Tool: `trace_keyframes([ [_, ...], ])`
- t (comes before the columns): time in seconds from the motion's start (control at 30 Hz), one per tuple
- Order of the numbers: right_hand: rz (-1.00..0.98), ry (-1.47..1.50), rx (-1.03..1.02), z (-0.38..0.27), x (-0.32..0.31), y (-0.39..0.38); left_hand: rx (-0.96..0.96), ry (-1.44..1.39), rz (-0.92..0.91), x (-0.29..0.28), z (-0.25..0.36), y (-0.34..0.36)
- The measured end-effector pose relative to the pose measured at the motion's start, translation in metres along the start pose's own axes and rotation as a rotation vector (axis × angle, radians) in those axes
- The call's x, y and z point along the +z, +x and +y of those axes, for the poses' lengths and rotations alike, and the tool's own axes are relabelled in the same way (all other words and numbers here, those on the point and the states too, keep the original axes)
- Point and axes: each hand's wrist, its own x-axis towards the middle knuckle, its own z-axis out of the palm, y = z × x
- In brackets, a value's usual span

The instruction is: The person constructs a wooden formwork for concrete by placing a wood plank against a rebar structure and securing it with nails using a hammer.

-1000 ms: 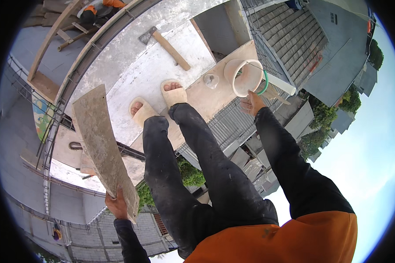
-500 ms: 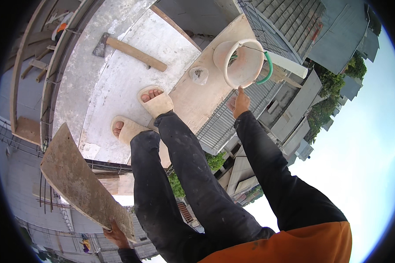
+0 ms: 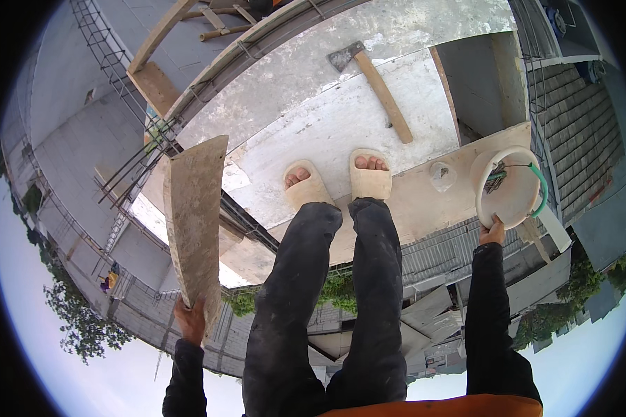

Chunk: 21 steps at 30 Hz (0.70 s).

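Observation:
My left hand (image 3: 190,320) is closed on the lower end of a long, worn wooden board (image 3: 197,215), which stands up at the left with its broad face toward me. At the right, my right hand (image 3: 492,231) grips the near rim of a whitish bucket (image 3: 520,198). The bucket has a wire handle with a green hose grip (image 3: 540,187), and some dark metal pieces lie inside. Whether its base rests on the plank is hard to tell. Beyond my feet a hatchet (image 3: 382,94) with a wooden handle lies on the white panel.
I stand in pale slippers on a raised white panel (image 3: 295,132) and a plywood strip (image 3: 417,201). A small clear plastic bag (image 3: 441,176) sits near the bucket. Rebar (image 3: 129,184) sticks out at the left. An opening (image 3: 469,83) lies beyond; roofs are far below.
My view has swung, so the platform appears turned. My right hand has gone from touching the bucket's rim to gripping it. The board in my left hand now stands more upright.

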Motion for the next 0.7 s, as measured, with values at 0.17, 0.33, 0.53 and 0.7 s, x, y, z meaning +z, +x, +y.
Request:
trace_keyframes([
  [0.17, -0.143, -0.471, -0.292, -0.092, 0.066, -0.092, -0.113, 0.014, 0.066, -0.003, -0.061, -0.063],
  [0.33, -0.674, -0.802, -0.609, -0.099, 0.222, -0.186, -0.288, -0.096, 0.095, 0.039, -0.075, -0.125],
  [0.53, -1.231, -1.014, -0.633, 0.019, 0.421, -0.316, -0.475, -0.286, 0.146, 0.104, -0.106, -0.206],
  [0.7, -1.323, -1.275, -0.871, 0.114, 0.489, -0.407, -0.62, -0.576, 0.226, 0.159, -0.131, -0.266],
])
